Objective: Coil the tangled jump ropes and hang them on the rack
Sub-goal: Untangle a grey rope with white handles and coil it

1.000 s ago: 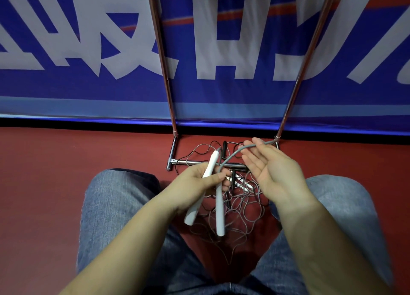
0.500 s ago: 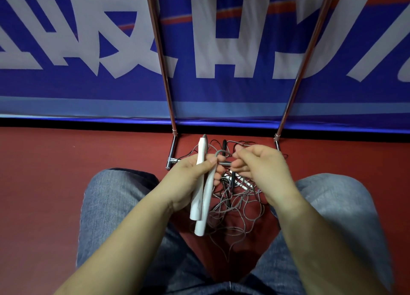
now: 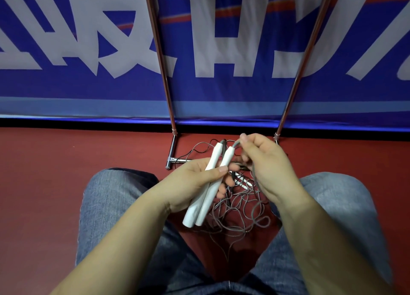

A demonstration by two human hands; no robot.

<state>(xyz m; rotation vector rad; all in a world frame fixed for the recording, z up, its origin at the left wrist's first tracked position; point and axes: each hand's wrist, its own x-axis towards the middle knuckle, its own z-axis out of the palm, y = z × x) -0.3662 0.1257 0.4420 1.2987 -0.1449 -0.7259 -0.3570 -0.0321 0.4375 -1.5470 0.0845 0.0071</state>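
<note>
My left hand [image 3: 195, 181] grips two white jump-rope handles [image 3: 210, 183] side by side, tips pointing up and away. My right hand [image 3: 264, 163] pinches the grey rope [image 3: 254, 174] just beyond the handle tips, and the cord hangs down from its fingers. Below both hands a tangle of grey and dark ropes [image 3: 239, 212] lies on the red floor between my knees. Another white handle [image 3: 243, 182] shows in the pile. The metal rack [image 3: 165, 72] stands right behind the pile, its two poles rising out of view.
The rack's base bar [image 3: 172, 152] lies on the floor at the left of the pile. A blue banner wall [image 3: 221, 50] with white letters closes off the back. My jeans-clad knees [image 3: 111, 206] flank the pile. Dark things hang at the rack's top edge.
My right hand went from open palm under the rope to pinching it near the handle tips. My left hand brought both handles together and tilted them to the right.
</note>
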